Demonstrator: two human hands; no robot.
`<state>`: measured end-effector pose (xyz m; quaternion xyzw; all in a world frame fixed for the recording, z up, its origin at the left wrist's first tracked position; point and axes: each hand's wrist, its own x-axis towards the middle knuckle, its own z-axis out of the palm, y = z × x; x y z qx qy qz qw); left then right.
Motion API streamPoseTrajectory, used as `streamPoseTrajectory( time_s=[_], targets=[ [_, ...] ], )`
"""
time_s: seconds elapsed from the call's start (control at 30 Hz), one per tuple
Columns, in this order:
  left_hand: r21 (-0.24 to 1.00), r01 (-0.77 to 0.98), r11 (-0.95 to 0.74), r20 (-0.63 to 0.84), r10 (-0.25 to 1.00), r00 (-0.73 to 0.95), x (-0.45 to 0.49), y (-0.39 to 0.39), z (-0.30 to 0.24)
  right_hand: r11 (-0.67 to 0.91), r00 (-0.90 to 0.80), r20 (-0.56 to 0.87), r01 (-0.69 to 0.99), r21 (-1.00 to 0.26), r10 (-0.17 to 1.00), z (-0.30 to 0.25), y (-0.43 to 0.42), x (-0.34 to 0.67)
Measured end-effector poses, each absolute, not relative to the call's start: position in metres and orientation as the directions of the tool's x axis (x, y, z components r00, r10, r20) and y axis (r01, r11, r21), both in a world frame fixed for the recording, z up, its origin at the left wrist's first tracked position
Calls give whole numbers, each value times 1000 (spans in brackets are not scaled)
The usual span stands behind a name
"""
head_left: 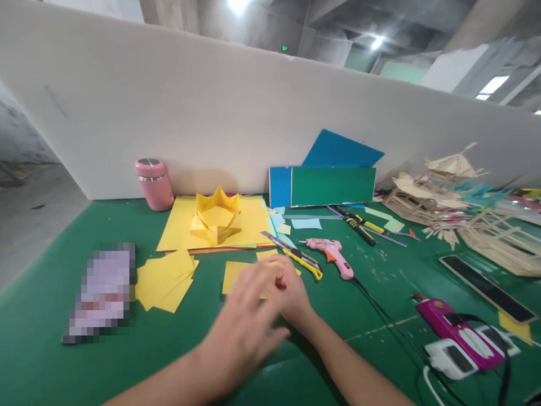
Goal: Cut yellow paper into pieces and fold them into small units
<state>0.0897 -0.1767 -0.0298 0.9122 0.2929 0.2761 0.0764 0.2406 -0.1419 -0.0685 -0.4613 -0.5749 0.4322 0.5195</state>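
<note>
Green table (127, 366), seen from beside the person.

Hands: both forearms reach in from the near edge and meet on the near side of the paper crown (217, 217). The left hand (245, 321) is blurred, palm down, fingers loosely spread, and closes on nothing visible. The right hand (293, 296) sits just behind it with knuckles up and fingers curled. The left hand hides its fingertips, so I cannot tell whether it pinches anything.

Work piece: a yellow sheet (232, 276) lies flat under both hands, directly in front of the crown. Whether it is creased I cannot tell.

Progress, as a judgement: one crown stands folded. The sheet under the hands looks barely started. A fan of yellow squares (164, 279), in front of the crown and to its left, lies unfolded.

Right of the crown are a cutter (296, 256) and then a pink glue gun (332, 254), neither of them touched.

The crown rests on large yellow sheets (177, 225).

Beyond the crown, a pink flask (153, 183) stands to its left. To its right, blue and green card (332, 186) leans on the white partition (211, 101). Stick models (456, 197) lie far to the crown's right.
</note>
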Motion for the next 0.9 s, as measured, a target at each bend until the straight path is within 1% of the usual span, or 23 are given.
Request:
streamPoseTrajectory(
  time_s=[0.03, 0.07, 0.13, 0.17, 0.23, 0.33, 0.43, 0.53, 0.6, 0.7, 0.8, 0.9],
  targets=[
    [304, 550, -778, 489, 623, 611, 80, -167, -30, 201, -82, 194, 75, -977, 977, -67, -143, 239],
    [270, 607, -747, 531, 642, 554, 71, -159, -31, 191, -118, 181, 73, -979, 976, -65, -144, 238],
    [221, 624, -749, 583, 614, 531, 57, -152, -38, 154, -204, 137, 70, -986, 969, -60, -147, 235],
    [238, 631, -738, 582, 629, 516, 52, -151, -41, 138, -237, 116, 80, -987, 964, -58, -149, 234],
    [318, 644, -696, 539, 691, 481, 46, -153, -47, 116, -304, 79, 106, -988, 949, -55, -152, 233],
    [405, 592, -697, 456, 715, 530, 44, -155, -46, 115, -332, 59, 152, -982, 942, -54, -153, 233],
    [425, 563, -709, 406, 705, 581, 47, -153, -41, 89, -309, 43, 135, -987, 950, -54, -152, 234],
    [442, 563, -698, 372, 714, 593, 50, -152, -40, 67, -306, 31, 106, -992, 952, -53, -151, 234],
    [453, 567, -688, 394, 725, 565, 51, -154, -41, 46, -308, 21, 74, -996, 951, -52, -151, 234],
    [492, 548, -676, 445, 736, 509, 53, -155, -40, -37, -341, -25, -31, -999, 940, -53, -152, 236],
    [617, 499, -608, 399, 788, 468, 54, -152, -38, -108, -358, -48, -149, -983, 933, -53, -152, 238],
    [744, 462, -483, 335, 868, 368, 54, -147, -37, -141, -342, -53, -239, -961, 938, -51, -150, 239]
  ],
)
